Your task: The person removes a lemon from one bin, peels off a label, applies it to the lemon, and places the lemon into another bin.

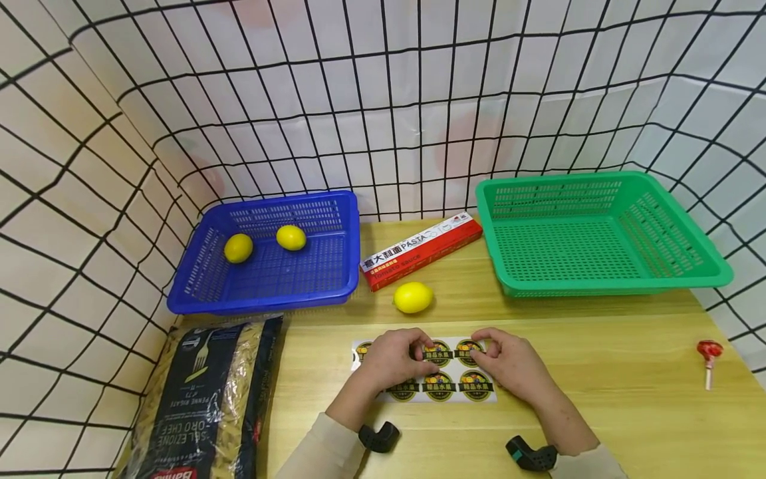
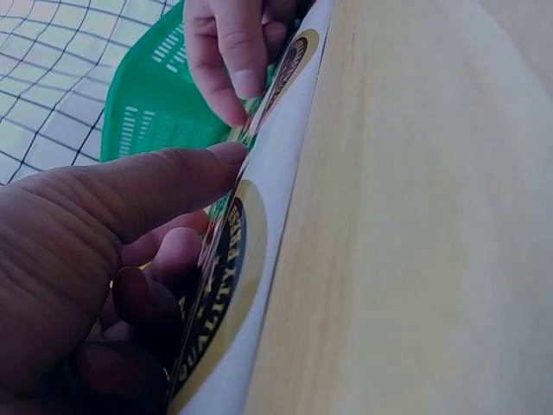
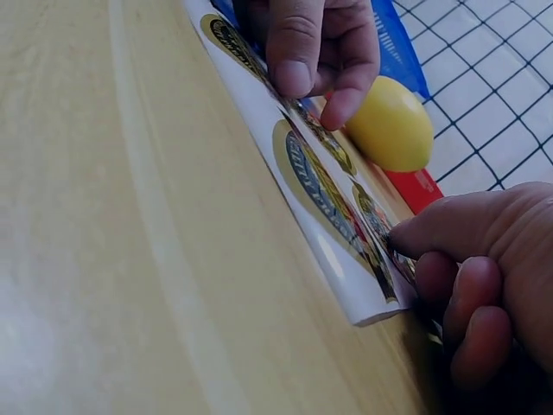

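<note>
While the sticker sheet lies flat on the wooden table, just in front of the loose lemon, both hands work on its top row. The left hand pins the sheet with its fingertips, seemingly to keep it from sliding. The right hand curls its fingers at a sticker's edge, likely picking at it. Beyond the lemon lies a red pasta box, flanked by a blue basket and a green basket.
</note>
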{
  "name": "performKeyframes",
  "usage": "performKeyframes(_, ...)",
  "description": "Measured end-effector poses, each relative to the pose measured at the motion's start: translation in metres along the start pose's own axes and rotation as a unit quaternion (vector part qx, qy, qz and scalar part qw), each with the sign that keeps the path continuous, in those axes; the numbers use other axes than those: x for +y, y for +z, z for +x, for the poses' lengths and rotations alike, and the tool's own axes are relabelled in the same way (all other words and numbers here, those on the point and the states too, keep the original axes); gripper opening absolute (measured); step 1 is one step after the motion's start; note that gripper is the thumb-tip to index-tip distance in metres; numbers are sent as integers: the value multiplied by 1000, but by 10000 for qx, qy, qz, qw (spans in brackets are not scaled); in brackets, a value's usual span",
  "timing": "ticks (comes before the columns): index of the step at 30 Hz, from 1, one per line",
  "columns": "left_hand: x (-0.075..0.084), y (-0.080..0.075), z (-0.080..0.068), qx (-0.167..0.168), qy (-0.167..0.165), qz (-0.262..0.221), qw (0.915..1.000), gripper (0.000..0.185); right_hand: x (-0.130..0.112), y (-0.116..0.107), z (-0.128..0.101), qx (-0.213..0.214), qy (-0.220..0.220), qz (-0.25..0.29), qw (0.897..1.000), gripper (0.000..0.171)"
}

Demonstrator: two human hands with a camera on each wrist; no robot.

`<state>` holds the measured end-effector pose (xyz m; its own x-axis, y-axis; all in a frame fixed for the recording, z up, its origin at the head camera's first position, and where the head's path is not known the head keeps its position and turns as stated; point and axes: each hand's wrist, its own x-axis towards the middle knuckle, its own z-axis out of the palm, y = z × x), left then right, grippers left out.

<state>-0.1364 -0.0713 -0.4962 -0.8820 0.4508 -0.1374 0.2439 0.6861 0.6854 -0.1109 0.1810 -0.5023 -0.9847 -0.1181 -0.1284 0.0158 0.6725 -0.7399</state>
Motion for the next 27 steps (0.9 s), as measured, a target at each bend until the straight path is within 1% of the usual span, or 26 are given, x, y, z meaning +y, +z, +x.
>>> performKeyframes(5,1,0,0,0,-4,-10,10000,31,1,0,0,-43,112,84,9999,26)
performKeyframes(11,1,0,0,15,29,-26,10000,31,1,1,1,-70,179,130,9997,20)
performKeyframes(17,1,0,0,-5,9,-51,10000,31,1,2,2,-69,153,116,9998,30)
performKeyframes(22,1,-1,-1,-16,6,-81,10000,30,0,2,3,-83,159,54,9998,29)
performKeyframes(27,1,-1,0,-26,-41,-65,10000,30,-1,1,4,-154,232,187,9994,28)
